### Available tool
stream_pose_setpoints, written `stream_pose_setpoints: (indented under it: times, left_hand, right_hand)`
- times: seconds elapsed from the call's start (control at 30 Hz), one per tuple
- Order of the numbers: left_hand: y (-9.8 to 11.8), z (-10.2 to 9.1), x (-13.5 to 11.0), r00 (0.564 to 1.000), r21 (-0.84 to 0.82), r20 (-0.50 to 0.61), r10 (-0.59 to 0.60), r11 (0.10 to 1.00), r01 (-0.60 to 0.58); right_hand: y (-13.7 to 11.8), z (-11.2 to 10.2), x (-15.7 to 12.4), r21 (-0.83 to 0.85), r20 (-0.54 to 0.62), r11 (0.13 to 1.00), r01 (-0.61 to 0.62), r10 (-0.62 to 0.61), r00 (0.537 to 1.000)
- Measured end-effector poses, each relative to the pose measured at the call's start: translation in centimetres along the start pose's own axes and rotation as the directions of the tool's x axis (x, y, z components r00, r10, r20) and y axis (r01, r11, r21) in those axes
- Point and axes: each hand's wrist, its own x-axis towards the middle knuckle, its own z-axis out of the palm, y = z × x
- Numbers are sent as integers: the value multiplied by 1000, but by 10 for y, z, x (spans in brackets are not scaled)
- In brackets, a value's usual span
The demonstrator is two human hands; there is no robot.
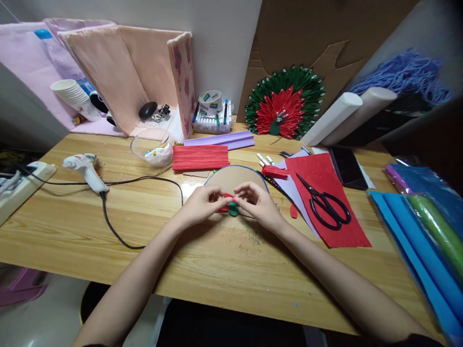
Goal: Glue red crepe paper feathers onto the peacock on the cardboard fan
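My left hand (202,202) and my right hand (258,202) meet at the middle of the wooden table (108,221). Both pinch a small red paper piece (227,196) between their fingertips. Under the fingers sits a small green round piece (233,209). Just behind the hands lies a round cardboard disc (231,177) with a blue edge. A tiny red scrap (293,211) lies right of my right hand.
Black scissors (327,205) rest on a red paper sheet (325,193) at the right. A glue gun (87,168) with its black cord lies at the left, near a power strip (21,185). Folded red crepe paper (200,157), a glass bowl (152,147), markers (213,120) and a red-green paper fan (284,103) stand behind.
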Motion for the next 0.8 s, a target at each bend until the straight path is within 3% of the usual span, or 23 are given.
stream_pose_setpoints:
  times: [0.2,0.53,0.8]
  left_hand:
    - [-1,3,1,998,6,19,-52,999,52]
    - [3,0,1,999,178,-18,32,984,-29]
    - [-5,6,2,1000,100,-17,-10,995,11]
  right_hand:
    - [0,2,0,5,-34,1000,6,-5,999]
    - [2,7,-3,-64,-21,998,17,-18,1000]
    - [1,7,-4,-101,-58,994,31,-37,998]
